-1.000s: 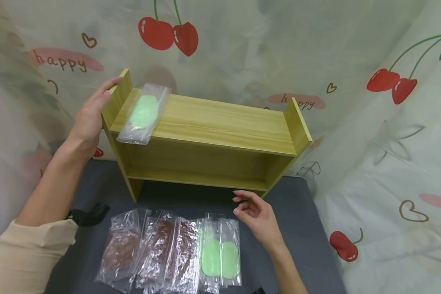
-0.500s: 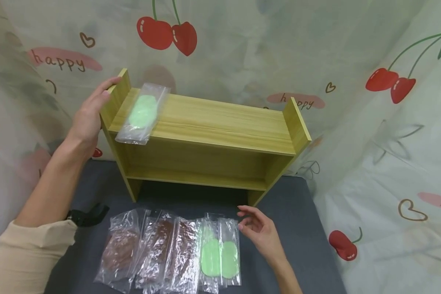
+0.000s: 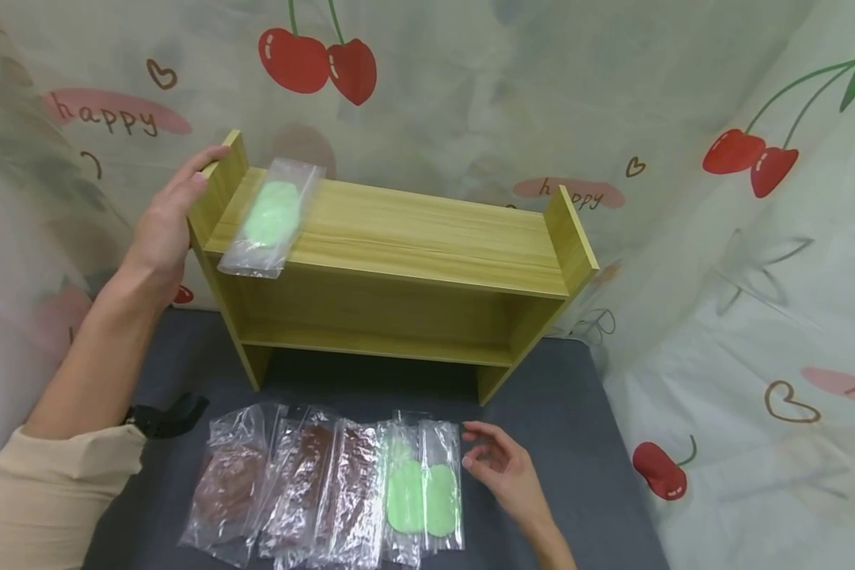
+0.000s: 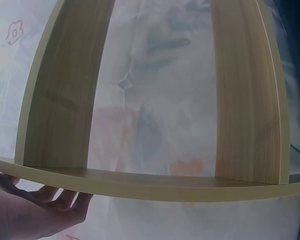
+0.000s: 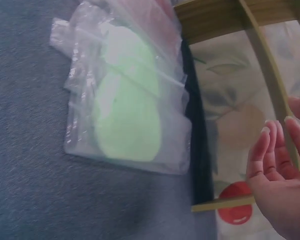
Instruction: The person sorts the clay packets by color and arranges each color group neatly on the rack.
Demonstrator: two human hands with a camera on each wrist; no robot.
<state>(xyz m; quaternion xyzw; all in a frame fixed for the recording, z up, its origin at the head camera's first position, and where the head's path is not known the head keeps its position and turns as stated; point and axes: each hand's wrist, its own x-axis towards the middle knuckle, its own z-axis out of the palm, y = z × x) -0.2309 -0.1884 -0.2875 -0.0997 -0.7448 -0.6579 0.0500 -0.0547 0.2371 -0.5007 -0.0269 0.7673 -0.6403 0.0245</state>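
A small wooden shelf stands on the dark table. My left hand grips the upper part of its left side panel; in the left wrist view the fingers lie along one side of the panel's edge and a bit of thumb shows on the other. On the top board, at the left end, lies a clear bag with a light green oval piece. My right hand, fingers loosely bent and holding nothing, hovers just right of the bagged green pieces. The right wrist view shows this hand too.
Clear bags with brown contents lie in a row left of the green ones on the dark table. A black strap is by the left forearm. A cherry-printed curtain hangs close behind and beside the shelf.
My right hand has come down from in front of the shelf's lower right corner to beside the green bags. The left hand keeps its grip. The whole view has shifted slightly.
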